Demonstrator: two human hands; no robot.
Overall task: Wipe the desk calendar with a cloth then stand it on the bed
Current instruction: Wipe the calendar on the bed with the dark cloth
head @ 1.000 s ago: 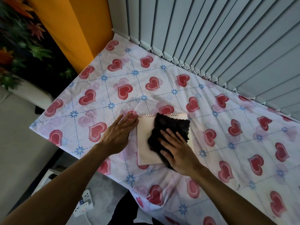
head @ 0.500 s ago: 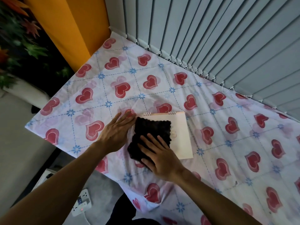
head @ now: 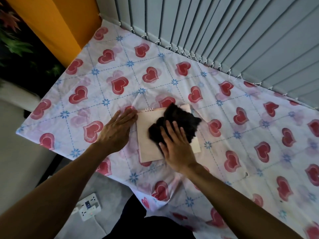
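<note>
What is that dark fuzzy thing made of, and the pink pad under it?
The dark brown fuzzy cloth looks like soft, fluffy fabric, perhaps fleece or microfibre: its edges are shaggy and it crumples. The pale pink desk calendar looks like matte card or paper, flat and stiff, with shiny metal spiral rings along its top.

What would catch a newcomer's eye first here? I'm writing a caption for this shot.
The white bedsheet printed with red hearts fills the frame. At its middle the right hand presses a dark cloth onto a pale desk calendar lying flat, while the left hand rests at its left edge.
</note>
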